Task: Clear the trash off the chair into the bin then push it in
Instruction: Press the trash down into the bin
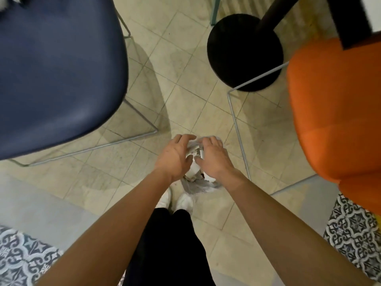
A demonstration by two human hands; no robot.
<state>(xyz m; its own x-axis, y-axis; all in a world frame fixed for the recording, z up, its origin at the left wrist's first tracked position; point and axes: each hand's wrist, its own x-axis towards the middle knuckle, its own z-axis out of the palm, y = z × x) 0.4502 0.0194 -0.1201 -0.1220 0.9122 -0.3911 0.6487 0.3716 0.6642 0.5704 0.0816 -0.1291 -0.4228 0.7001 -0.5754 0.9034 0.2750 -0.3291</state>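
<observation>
Both my hands are low over the floor between two chairs, cupped around a wad of white crumpled paper trash [194, 155]. My left hand [177, 154] presses its left side, my right hand [214, 155] covers its right side and top. Under the hands lies a small bin lined with a grey plastic bag [195, 186], mostly hidden; only the liner's near edge and some paper scraps show. The blue chair seat [57, 79] at the left is bare in the part I can see.
An orange chair [338, 112] stands at the right with thin metal legs [237, 124] near my right hand. A black round table base [245, 52] sits behind. My white shoes [184, 201] are just before the bin. Patterned tiles lie at both lower corners.
</observation>
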